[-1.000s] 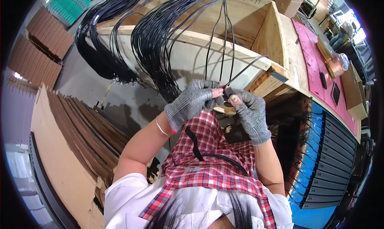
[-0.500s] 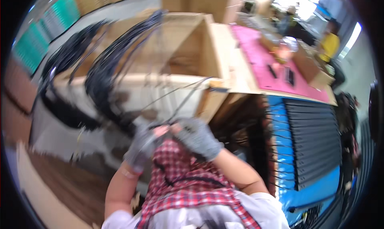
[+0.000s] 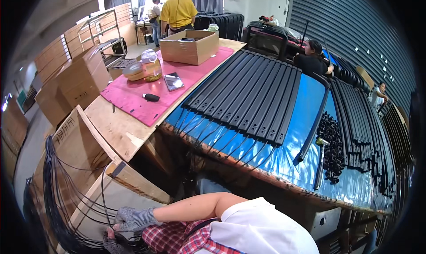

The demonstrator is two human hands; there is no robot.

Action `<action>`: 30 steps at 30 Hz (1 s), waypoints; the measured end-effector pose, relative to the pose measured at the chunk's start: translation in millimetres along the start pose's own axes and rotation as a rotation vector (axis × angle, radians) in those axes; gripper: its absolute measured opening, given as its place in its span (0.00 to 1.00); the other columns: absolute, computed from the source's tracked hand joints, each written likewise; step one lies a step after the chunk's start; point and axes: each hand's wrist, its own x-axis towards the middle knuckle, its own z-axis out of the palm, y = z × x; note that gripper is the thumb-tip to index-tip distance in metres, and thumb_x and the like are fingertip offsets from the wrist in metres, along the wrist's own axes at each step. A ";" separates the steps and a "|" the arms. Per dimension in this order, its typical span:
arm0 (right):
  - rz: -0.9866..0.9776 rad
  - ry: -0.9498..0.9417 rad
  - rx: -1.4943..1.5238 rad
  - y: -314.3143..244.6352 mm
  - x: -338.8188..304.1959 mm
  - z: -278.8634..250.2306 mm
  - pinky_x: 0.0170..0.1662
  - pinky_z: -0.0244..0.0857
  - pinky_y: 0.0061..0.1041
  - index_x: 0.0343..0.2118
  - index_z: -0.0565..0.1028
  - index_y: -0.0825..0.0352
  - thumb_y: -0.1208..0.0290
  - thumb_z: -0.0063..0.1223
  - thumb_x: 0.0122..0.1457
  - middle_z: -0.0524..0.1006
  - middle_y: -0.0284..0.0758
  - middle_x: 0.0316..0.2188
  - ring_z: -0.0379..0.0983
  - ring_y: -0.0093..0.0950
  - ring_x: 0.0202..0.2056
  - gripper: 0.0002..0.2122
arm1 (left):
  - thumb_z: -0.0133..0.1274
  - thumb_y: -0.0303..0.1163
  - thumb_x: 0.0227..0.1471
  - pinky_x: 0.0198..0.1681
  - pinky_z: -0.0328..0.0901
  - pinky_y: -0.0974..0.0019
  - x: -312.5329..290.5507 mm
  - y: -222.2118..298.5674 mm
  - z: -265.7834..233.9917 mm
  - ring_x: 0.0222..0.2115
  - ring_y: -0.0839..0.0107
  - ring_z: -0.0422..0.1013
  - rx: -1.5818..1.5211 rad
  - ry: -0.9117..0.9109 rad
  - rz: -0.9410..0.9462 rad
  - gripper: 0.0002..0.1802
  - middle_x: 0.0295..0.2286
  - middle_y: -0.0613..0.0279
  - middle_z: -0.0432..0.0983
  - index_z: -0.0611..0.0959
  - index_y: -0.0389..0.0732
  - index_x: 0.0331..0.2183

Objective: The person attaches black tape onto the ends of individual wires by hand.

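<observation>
At the lower left, my right hand (image 3: 133,219), in a grey knit glove with bare fingertips, is closed on a thin black cable (image 3: 104,196). That cable loops down to it from the wooden box's corner. Just below, my left hand (image 3: 116,244), gloved too and partly cut off by shadow and the lower edge, pinches at the same spot with its fingertips close to the right ones. The cable end between the fingers is too small to make out. A thick bundle of black cables (image 3: 52,187) hangs over the box's edge beside both hands.
The wooden box (image 3: 137,183) adjoins a board with a pink sheet (image 3: 133,105), bearing a jar (image 3: 151,70), a phone (image 3: 173,81) and a carton (image 3: 190,50). Rightward, black metal bars (image 3: 248,94) with trailing cables and a hammer (image 3: 320,161) lie on a blue-covered table (image 3: 284,165). Other people stand farther off.
My view has swung to the right, so the hands and cable bundle now sit at the lower left and more of the blue table shows. Both hands stay together at the cable.
</observation>
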 end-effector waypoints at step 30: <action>0.105 -0.111 0.569 -21.0 8.6 -24.0 0.44 0.62 0.22 0.42 0.69 0.75 0.67 0.50 0.54 0.74 0.37 0.34 0.69 0.23 0.38 0.18 | 0.49 0.26 0.48 0.27 0.60 0.81 -11.6 44.4 8.1 0.24 0.85 0.65 0.005 -0.262 -0.155 0.07 0.24 0.68 0.72 0.77 0.33 0.31</action>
